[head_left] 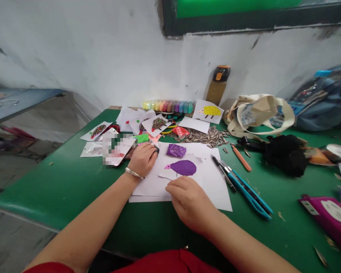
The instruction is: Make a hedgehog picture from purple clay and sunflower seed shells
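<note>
My left hand (pixel 144 156), with a silver bracelet at the wrist, reaches to the top left of the white sheets (pixel 213 189). Its fingers curl over a small dark packet (pixel 157 149), mostly hidden under them. My right hand (pixel 191 203) is pinched closed at the sheets' lower part, and whatever its fingertips hold cannot be made out. Just above it lies a cut piece of paper bearing a flat purple clay shape (pixel 184 167) with a pink pointed head (pixel 167 167). Behind that sits a purple clay packet (pixel 176 150).
Sunflower seeds (pixel 207 135) lie heaped behind the sheets. To the right are a pen (pixel 223 172), blue tweezers-like tool (pixel 250 193) and orange stick (pixel 241 157). A phone (pixel 118 149) is left; a bottle (pixel 218 85) and cloth bag (pixel 258 113) stand at the wall.
</note>
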Available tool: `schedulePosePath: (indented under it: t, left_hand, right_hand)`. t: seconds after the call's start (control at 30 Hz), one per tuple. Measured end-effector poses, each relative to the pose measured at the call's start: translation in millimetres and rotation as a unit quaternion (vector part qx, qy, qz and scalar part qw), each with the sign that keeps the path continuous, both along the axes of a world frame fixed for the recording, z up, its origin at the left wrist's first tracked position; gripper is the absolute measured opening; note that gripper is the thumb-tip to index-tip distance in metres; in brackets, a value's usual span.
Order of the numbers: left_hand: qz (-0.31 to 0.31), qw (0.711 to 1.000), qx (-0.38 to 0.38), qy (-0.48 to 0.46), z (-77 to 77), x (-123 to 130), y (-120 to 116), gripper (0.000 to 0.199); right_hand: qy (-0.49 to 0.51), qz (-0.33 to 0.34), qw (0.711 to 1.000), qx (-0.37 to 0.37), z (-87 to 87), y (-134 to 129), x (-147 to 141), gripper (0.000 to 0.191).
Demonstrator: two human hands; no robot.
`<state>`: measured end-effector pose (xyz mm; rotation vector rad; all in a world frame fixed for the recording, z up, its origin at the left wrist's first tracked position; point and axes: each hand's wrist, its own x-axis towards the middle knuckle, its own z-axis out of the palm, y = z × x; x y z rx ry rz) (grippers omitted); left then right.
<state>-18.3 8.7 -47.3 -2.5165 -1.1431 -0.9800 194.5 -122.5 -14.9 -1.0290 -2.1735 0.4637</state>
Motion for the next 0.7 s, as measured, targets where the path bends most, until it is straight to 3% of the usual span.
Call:
schedulePosePath:
  t: [0.2, 0.4, 0.53, 0.7]
  left_hand:
    - [0.015, 1.000, 0.003, 0.004, 0.3, 0, -1, 0.022]
    - [0.007, 0.999, -0.003, 0.040, 9.8, 13, -14, 0.023]
    - [-0.056, 0.994, -0.059, 0.069, 14.6, 43, -11, 0.033]
    - [-0.042, 0.974, -0.211, 0.072, 14.5, 67, 18, 0.045]
  right_hand:
    - [-0.060, 0.102, 0.993, 0.004, 1.1, -12, -6, 0.017]
    - [-0.019, 0.113, 0.993, -0.012, -1.6, -13, 5, 0.022]
    - [0.008, 0.112, 0.994, -0.010, 0.4, -9, 8, 0.024]
    - [-0.008, 0.105, 0.994, -0.009, 2.3, -6, 9, 0.024]
